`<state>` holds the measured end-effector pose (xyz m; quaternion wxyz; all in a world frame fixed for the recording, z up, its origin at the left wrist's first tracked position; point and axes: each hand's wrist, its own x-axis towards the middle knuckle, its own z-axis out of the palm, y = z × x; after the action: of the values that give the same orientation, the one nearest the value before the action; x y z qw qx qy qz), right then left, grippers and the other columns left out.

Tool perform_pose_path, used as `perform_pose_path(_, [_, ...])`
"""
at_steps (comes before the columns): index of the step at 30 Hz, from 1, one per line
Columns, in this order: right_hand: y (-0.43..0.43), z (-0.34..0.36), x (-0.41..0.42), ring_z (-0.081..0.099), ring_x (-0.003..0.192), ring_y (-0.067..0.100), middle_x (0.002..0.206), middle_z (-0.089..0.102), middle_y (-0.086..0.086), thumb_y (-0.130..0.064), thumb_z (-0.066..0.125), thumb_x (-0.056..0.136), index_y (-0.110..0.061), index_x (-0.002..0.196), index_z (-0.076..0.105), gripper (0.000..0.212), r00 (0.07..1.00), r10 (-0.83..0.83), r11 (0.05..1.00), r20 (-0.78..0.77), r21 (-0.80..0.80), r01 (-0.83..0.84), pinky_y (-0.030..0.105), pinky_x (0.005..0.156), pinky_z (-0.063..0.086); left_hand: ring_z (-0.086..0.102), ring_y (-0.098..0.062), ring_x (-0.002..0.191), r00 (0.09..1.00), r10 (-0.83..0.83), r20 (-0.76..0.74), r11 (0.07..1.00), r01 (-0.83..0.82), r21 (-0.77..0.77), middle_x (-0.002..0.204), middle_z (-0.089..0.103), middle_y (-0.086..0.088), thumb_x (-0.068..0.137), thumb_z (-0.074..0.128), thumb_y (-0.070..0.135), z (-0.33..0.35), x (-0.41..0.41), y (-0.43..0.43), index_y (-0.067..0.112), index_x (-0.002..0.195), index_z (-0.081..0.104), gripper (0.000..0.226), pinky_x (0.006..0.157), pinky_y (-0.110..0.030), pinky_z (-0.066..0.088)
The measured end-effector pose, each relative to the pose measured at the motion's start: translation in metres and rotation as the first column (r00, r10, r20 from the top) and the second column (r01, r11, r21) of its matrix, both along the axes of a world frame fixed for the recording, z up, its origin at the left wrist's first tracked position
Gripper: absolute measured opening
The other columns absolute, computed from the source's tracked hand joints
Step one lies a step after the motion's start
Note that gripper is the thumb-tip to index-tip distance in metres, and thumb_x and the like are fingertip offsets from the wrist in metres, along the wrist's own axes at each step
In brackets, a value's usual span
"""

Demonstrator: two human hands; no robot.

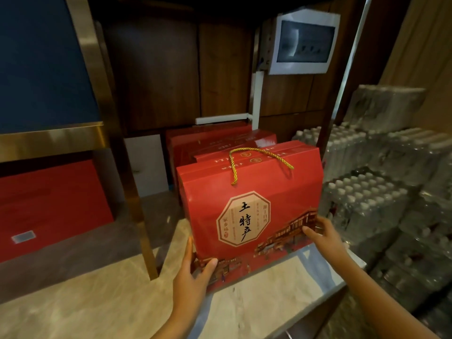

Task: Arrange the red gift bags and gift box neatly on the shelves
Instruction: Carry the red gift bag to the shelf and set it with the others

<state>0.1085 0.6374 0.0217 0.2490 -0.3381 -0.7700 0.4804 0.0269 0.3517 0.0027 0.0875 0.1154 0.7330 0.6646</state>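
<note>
Hands come first, both on the front box (247,211). The left hand (193,275) clasps its lower left corner, thumb across the printed face, fingers hidden round the side. The right hand (325,234) grips the lower right edge, thumb on the front, fingers curled behind it. Each hand is partly closed on the cardboard, not flat and not a fist.

The box is red, with a pale octagonal label bearing dark characters and a brown drawing of buildings along the bottom. It stands upright on the shelf (256,309), a pale marbled board with a light edge, close to that front edge and slightly turned. A gold cord handle (256,157) arches over its sloped top.

Just behind it stand more red boxes (215,140) of the same kind, packed close, reaching toward the dark wooden back wall (171,77). A brass post (129,182) rises left of them; beyond the post a flat red panel (51,204) lies under a blue panel (41,62).

To the right, beside the shelf, wrapped packs of bottles (381,192) are stacked high. Farther up on the wall hangs a white cabinet (305,42) with a dark window.
</note>
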Motion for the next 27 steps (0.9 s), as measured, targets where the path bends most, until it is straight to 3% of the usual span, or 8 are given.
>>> perform_pose_path(5, [0.024, -0.012, -0.023, 0.054, 0.117, 0.031, 0.123, 0.056, 0.012, -0.018, 0.060, 0.088, -0.004, 0.132, 0.042, 0.050, 0.999, 0.053, 0.998, -0.006, -0.018, -0.053, 0.044, 0.095, 0.047, 0.056, -0.013, 0.106, 0.998, 0.066, 0.008, 0.998, -0.066, -0.020, 0.131, 0.057, 0.000, 0.083, 0.065, 0.021, -0.009, -0.005, 0.020, 0.034, 0.146, 0.028, 0.074, 0.077, -0.010, 0.048])
perform_pose_path(9, [0.050, -0.023, -0.034, 0.053, 0.117, 0.029, 0.120, 0.056, 0.010, -0.017, 0.062, 0.086, -0.002, 0.132, 0.043, 0.052, 0.994, 0.110, 0.994, -0.012, -0.025, -0.110, 0.042, 0.095, 0.047, 0.058, -0.013, 0.102, 0.990, 0.124, 0.065, 0.992, -0.124, -0.013, 0.135, 0.057, -0.002, 0.078, 0.069, 0.028, -0.015, -0.002, 0.040, 0.033, 0.148, 0.025, 0.082, 0.090, -0.026, 0.050])
perform_pose_path(11, [0.062, -0.027, -0.039, 0.053, 0.114, 0.028, 0.115, 0.055, 0.008, -0.014, 0.062, 0.086, 0.000, 0.131, 0.044, 0.050, 0.991, 0.134, 0.991, -0.017, -0.025, -0.134, 0.040, 0.092, 0.046, 0.060, -0.011, 0.100, 0.984, 0.154, 0.092, 0.988, -0.155, 0.008, 0.134, 0.057, -0.002, 0.072, 0.071, 0.034, -0.019, -0.001, 0.048, 0.034, 0.148, 0.026, 0.088, 0.087, -0.024, 0.052])
perform_pose_path(14, [0.074, -0.035, -0.045, 0.053, 0.113, 0.028, 0.112, 0.052, 0.005, -0.011, 0.062, 0.086, -0.001, 0.131, 0.043, 0.050, 0.985, 0.171, 0.984, -0.030, -0.046, -0.172, 0.044, 0.096, 0.045, 0.057, -0.016, 0.104, 0.974, 0.197, 0.109, 0.979, -0.201, 0.020, 0.135, 0.055, -0.002, 0.079, 0.070, 0.019, -0.022, 0.001, 0.058, 0.031, 0.148, 0.028, 0.081, 0.093, -0.031, 0.050])
perform_pose_path(17, [0.081, -0.043, -0.049, 0.054, 0.114, 0.032, 0.110, 0.052, 0.007, -0.010, 0.062, 0.086, -0.002, 0.130, 0.043, 0.048, 0.978, 0.202, 0.975, -0.047, -0.080, -0.205, 0.047, 0.098, 0.045, 0.058, -0.004, 0.095, 0.972, 0.214, 0.093, 0.976, -0.217, 0.025, 0.123, 0.057, 0.001, 0.080, 0.069, 0.012, -0.019, 0.005, 0.068, 0.033, 0.142, 0.032, 0.075, 0.073, -0.012, 0.053])
perform_pose_path(19, [0.085, -0.049, -0.051, 0.054, 0.114, 0.030, 0.109, 0.053, 0.005, -0.010, 0.061, 0.086, -0.005, 0.128, 0.043, 0.046, 0.972, 0.223, 0.969, -0.073, -0.096, -0.229, 0.045, 0.096, 0.046, 0.057, -0.001, 0.095, 0.968, 0.237, 0.083, 0.971, -0.240, 0.025, 0.121, 0.058, 0.002, 0.079, 0.070, 0.011, -0.020, 0.007, 0.073, 0.036, 0.142, 0.030, 0.078, 0.068, -0.011, 0.052])
perform_pose_path(24, [0.086, -0.050, -0.043, 0.048, 0.103, 0.014, 0.112, 0.047, 0.001, -0.008, 0.057, 0.089, -0.006, 0.131, 0.039, 0.045, 0.946, 0.297, 0.947, -0.132, -0.084, -0.309, 0.007, 0.068, 0.039, 0.056, -0.020, 0.114, 0.959, 0.273, 0.072, 0.962, -0.274, 0.005, 0.125, 0.058, 0.001, 0.078, 0.071, 0.012, -0.030, 0.010, 0.076, 0.030, 0.145, 0.030, 0.080, 0.093, -0.032, 0.048])
perform_pose_path(27, [0.087, -0.049, -0.036, 0.050, 0.091, 0.000, 0.104, 0.049, -0.009, -0.006, 0.054, 0.090, -0.017, 0.123, 0.037, 0.038, 0.922, 0.349, 0.930, -0.166, -0.058, -0.363, 0.001, 0.063, 0.043, 0.056, -0.022, 0.114, 0.950, 0.305, 0.062, 0.952, -0.305, -0.005, 0.126, 0.058, -0.002, 0.080, 0.069, 0.010, -0.030, 0.010, 0.079, 0.027, 0.144, 0.034, 0.075, 0.092, -0.033, 0.047])
